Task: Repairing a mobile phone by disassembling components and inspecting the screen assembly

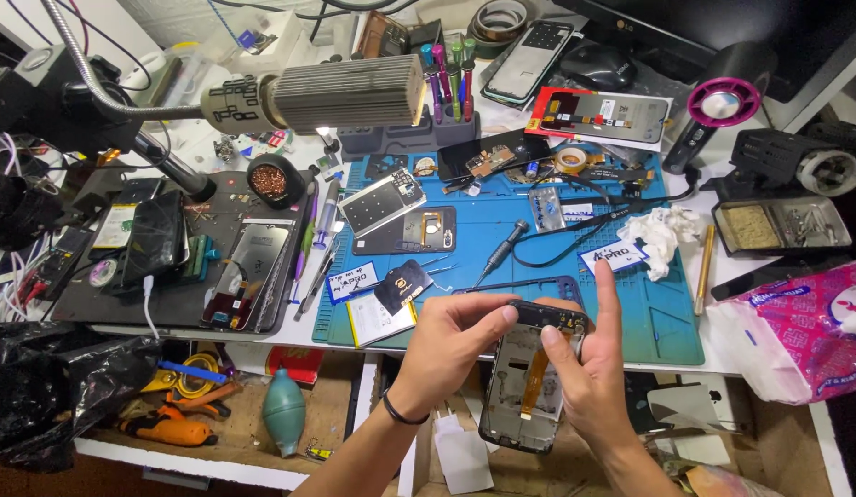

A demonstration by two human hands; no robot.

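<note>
Both my hands hold an opened phone body [527,387], back cover off, with an orange flex cable running down its middle. It is tilted upright just in front of the bench edge. My left hand [451,345] pinches the top edge with thumb and fingers. My right hand [589,368] grips the right side, its index finger pointing straight up. A thin dark phone frame [538,287] lies on the blue work mat [672,322] just behind my hands.
On the mat lie a screwdriver [501,250], a phone back panel [407,230], small parts and crumpled tissue [665,235]. A black mat [184,308] at left carries phones and a screen. A ribbed lamp head [345,92] hangs above. Tissue pack [800,331] at right. A teal blower [284,410] sits in the open drawer.
</note>
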